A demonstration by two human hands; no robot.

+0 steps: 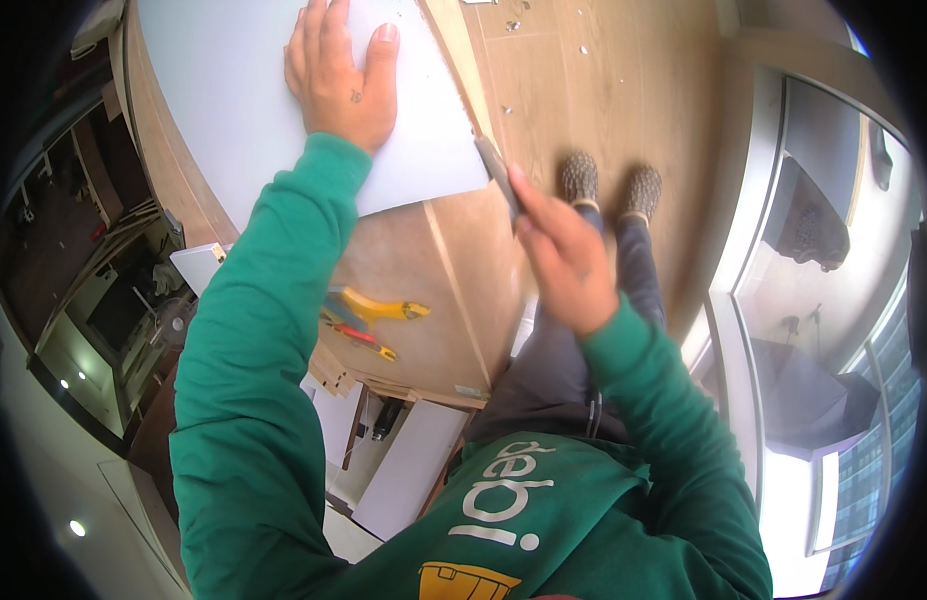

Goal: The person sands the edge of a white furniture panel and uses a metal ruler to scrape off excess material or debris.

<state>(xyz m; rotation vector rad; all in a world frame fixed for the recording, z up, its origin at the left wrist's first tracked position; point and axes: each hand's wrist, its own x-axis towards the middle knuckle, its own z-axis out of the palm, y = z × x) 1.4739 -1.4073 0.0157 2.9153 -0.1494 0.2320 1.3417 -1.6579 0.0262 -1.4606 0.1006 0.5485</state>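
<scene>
My left hand [339,85] lies flat on a white panel [424,130], its fingers stretched forward and the thumb apart. In my right hand [569,260] is a narrow, flat grey-brown tool that looks like a file [497,172], its far end touching the panel's right edge near the corner. The fingers wrap round the tool's near end and hide it. Under the panel is a wooden board surface [434,340]. On this surface, nearer to me, lie a yellow-handled tool [384,306] and a smaller red and yellow tool [359,336], both partly behind my left sleeve.
Small white scraps [511,26] are scattered on the wood floor [604,100] to the right, where my feet stand. An open white cabinet frame [414,470] sits below the board. Along the right side runs a white-framed glass panel [749,330].
</scene>
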